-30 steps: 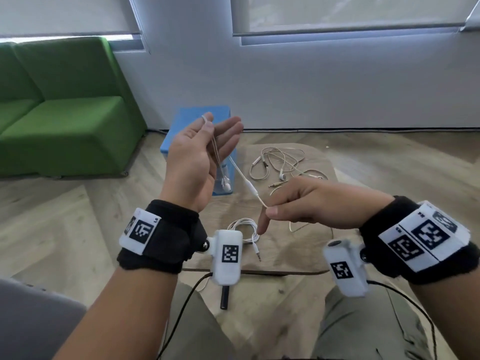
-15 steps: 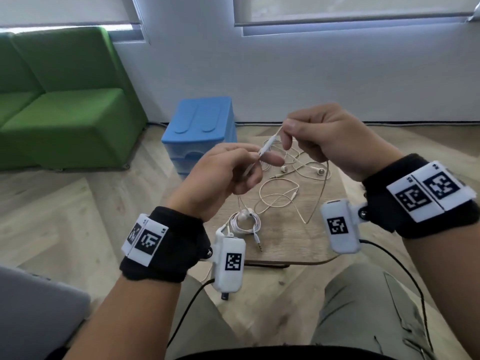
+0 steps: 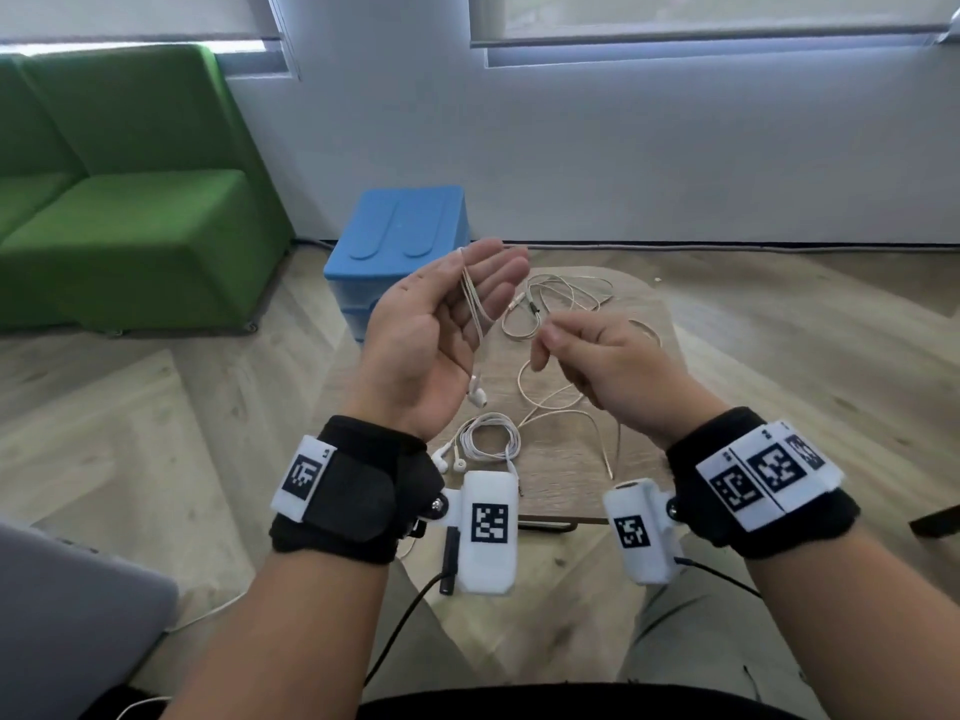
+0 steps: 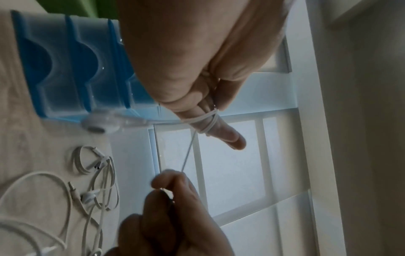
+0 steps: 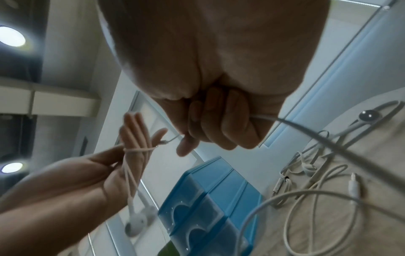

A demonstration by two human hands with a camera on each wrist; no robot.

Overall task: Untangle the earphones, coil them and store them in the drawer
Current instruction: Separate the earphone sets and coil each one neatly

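Coiling step, by the look of it: the earphone cable point(image 3: 474, 304) is being wound round the straight, held-up fingers of the left hand point(image 3: 441, 335), buds dangling below the palm. The free end is pinched by the right hand point(image 3: 597, 366). Next, probably another wrap under light tension. The blue drawer unit point(image 3: 400, 252) sits behind the table point(image 3: 571, 475).

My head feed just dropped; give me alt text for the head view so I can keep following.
The left hand is raised palm up, earphone cable looped over its straight fingers, earbuds dangling, while the right hand pinches the cable's other end. Below on the small wooden table lie one coiled pair and loose cables; a blue drawer unit stands behind.
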